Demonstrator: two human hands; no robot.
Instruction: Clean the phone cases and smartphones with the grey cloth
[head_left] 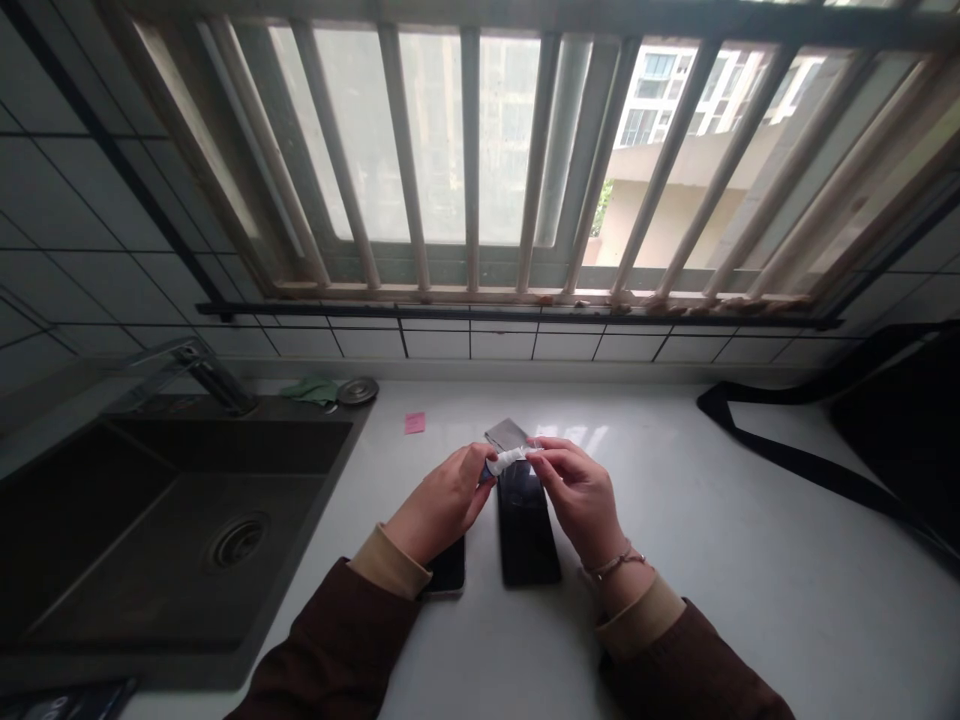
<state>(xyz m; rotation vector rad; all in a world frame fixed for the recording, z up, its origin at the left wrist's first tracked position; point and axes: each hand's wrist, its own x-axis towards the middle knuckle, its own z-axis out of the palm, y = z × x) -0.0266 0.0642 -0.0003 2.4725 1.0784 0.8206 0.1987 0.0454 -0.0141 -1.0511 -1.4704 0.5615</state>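
My left hand [448,492] is closed around a small blue tube with a white, ridged nozzle [510,459]. At the nozzle's tip, the fingers of my right hand [581,490] are pinched together on a small clear or whitish piece, too small to make out. Both hands are above a black smartphone [529,545] lying flat on the counter. A second dark phone [450,572] lies partly hidden beneath my left hand and wrist. Behind the nozzle is a flat grey square [506,434], perhaps a cloth.
A pink sticky note [415,423] lies on the white counter [675,520]. To the left is a dark sink [300,550] with a faucet [214,375], a green cloth [311,391] and a metal strainer [358,391]. A black bag [900,420] with a strap stands at right.
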